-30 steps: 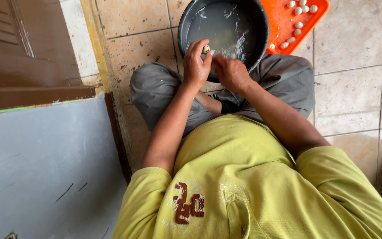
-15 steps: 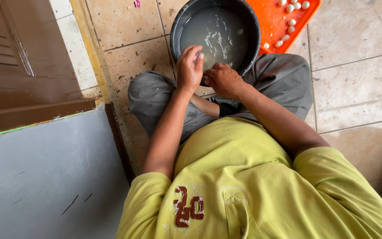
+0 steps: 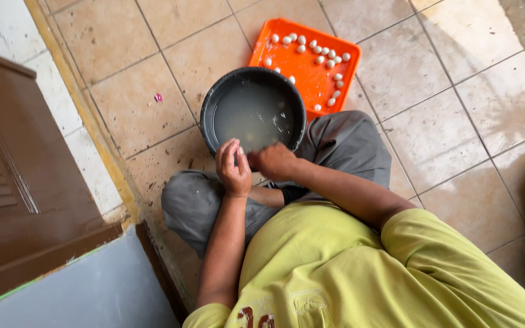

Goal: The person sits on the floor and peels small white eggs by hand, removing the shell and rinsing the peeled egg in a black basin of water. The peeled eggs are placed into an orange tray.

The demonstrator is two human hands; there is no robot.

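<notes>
Head view, left hand (image 3: 233,170): raised at the near rim of the black basin (image 3: 209,118), fingers curled narrow; contents cannot be told.
Right hand (image 3: 273,161): blurred at the same rim, grip unclear.
Basin: cloudy water, on tiled floor (image 3: 469,121).
Orange tray (image 3: 302,64): just behind basin, bearing small white balls (image 3: 318,59).

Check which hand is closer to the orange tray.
Right. The right hand sits at the black basin's near rim, on the side toward the orange tray; the left hand is farther.

Blurred right hand (image 3: 273,161) fingertips
</notes>
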